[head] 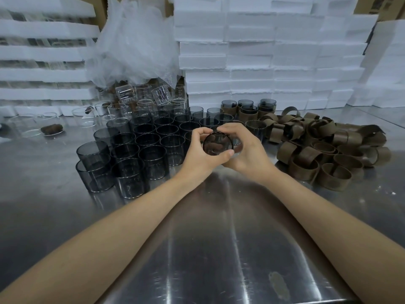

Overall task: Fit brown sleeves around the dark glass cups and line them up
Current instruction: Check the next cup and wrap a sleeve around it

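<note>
Gripping one dark glass cup (217, 144) in left hand (200, 153) and right hand (248, 150), with fingers (229, 128) curled round it, above the desk (219, 238).

Bare forearms (122, 233) and hands (202, 153) (248, 151)

Shiny steel table (219, 249) before stacked white foam slabs (263, 62), cardboard boxes (368, 5).

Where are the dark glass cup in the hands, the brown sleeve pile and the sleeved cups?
held dark glass cup (217, 144): head view, its round end.
pile of brown sleeves (326, 148): head view, a sleeve mid-pile.
sleeved cups (248, 116): head view, front cup's sleeve.
</note>
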`<state>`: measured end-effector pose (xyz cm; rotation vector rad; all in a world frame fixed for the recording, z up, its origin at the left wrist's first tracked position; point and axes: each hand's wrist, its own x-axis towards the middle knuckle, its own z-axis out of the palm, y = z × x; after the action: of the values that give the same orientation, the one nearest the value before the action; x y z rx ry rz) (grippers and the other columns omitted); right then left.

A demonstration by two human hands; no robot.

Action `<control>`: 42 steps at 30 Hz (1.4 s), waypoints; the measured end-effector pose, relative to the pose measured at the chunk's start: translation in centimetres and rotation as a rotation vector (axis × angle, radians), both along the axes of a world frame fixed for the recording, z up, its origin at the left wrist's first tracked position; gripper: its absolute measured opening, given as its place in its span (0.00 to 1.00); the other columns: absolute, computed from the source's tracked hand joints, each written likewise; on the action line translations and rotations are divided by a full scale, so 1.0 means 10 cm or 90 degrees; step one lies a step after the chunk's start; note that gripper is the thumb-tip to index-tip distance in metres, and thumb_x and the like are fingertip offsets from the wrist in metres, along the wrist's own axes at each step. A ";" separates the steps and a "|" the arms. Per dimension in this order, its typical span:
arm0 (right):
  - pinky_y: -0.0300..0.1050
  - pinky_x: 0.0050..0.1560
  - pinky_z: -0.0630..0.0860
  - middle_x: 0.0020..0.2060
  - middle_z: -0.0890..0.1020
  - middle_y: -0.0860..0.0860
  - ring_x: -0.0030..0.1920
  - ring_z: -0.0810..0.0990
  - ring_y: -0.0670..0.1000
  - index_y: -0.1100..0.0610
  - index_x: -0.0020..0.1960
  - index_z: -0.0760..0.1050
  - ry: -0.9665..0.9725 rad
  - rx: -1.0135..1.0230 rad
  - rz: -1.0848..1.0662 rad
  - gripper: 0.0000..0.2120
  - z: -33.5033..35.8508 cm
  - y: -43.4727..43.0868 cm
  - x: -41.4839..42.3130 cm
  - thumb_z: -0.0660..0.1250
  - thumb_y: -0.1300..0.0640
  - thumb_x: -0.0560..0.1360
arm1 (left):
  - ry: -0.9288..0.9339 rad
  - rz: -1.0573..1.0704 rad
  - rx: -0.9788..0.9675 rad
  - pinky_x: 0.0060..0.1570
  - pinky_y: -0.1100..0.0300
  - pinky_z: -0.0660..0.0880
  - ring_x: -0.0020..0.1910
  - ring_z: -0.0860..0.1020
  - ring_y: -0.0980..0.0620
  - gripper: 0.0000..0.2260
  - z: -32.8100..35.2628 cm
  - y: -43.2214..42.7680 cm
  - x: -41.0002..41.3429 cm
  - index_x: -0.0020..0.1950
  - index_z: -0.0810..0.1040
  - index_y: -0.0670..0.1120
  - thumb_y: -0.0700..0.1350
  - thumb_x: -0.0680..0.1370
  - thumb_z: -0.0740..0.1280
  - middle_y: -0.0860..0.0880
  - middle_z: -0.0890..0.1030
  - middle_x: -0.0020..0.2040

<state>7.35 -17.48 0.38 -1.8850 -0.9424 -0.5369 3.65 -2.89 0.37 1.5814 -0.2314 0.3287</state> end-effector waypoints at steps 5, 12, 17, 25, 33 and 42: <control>0.37 0.53 0.75 0.58 0.77 0.42 0.56 0.78 0.41 0.44 0.61 0.71 0.053 0.021 -0.018 0.31 0.03 -0.03 -0.01 0.78 0.62 0.62 | 0.005 -0.014 -0.007 0.62 0.59 0.75 0.59 0.78 0.50 0.29 -0.02 0.01 0.03 0.68 0.67 0.41 0.32 0.70 0.75 0.45 0.76 0.60; 0.42 0.52 0.80 0.53 0.81 0.42 0.55 0.80 0.46 0.42 0.57 0.71 0.134 0.083 -0.011 0.30 0.08 -0.08 -0.05 0.80 0.61 0.63 | -0.015 -0.049 0.009 0.55 0.62 0.76 0.54 0.80 0.59 0.25 -0.02 0.05 0.03 0.67 0.71 0.44 0.31 0.73 0.72 0.51 0.79 0.60; 0.54 0.61 0.77 0.53 0.81 0.43 0.57 0.80 0.47 0.44 0.57 0.70 0.151 0.107 -0.009 0.31 0.09 -0.11 -0.03 0.82 0.61 0.62 | 0.004 -0.079 -0.023 0.61 0.55 0.77 0.57 0.81 0.52 0.24 0.00 0.09 0.03 0.72 0.70 0.44 0.32 0.77 0.67 0.48 0.81 0.61; 0.49 0.62 0.76 0.54 0.80 0.38 0.58 0.78 0.43 0.42 0.57 0.68 0.122 0.080 -0.019 0.31 0.07 -0.13 -0.02 0.82 0.56 0.63 | 0.014 -0.079 -0.119 0.56 0.55 0.80 0.62 0.78 0.52 0.18 0.05 0.07 -0.01 0.69 0.72 0.48 0.35 0.81 0.61 0.45 0.75 0.68; 0.48 0.57 0.79 0.59 0.79 0.54 0.58 0.80 0.50 0.57 0.68 0.69 0.292 0.215 0.087 0.31 0.12 -0.03 -0.06 0.76 0.62 0.68 | -0.086 -0.019 -0.014 0.59 0.63 0.73 0.64 0.75 0.58 0.15 0.04 0.07 -0.02 0.70 0.72 0.46 0.44 0.83 0.59 0.49 0.74 0.67; 0.40 0.43 0.69 0.51 0.80 0.54 0.44 0.78 0.48 0.57 0.62 0.75 0.832 0.462 0.410 0.27 0.10 0.12 -0.13 0.56 0.37 0.78 | -0.097 -0.046 0.084 0.74 0.49 0.64 0.74 0.66 0.52 0.34 -0.01 0.05 -0.04 0.75 0.62 0.61 0.52 0.72 0.73 0.54 0.63 0.77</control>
<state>6.02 -16.24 1.39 -0.8275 -0.2980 0.6456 3.20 -2.36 0.28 1.6746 -0.4347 0.3849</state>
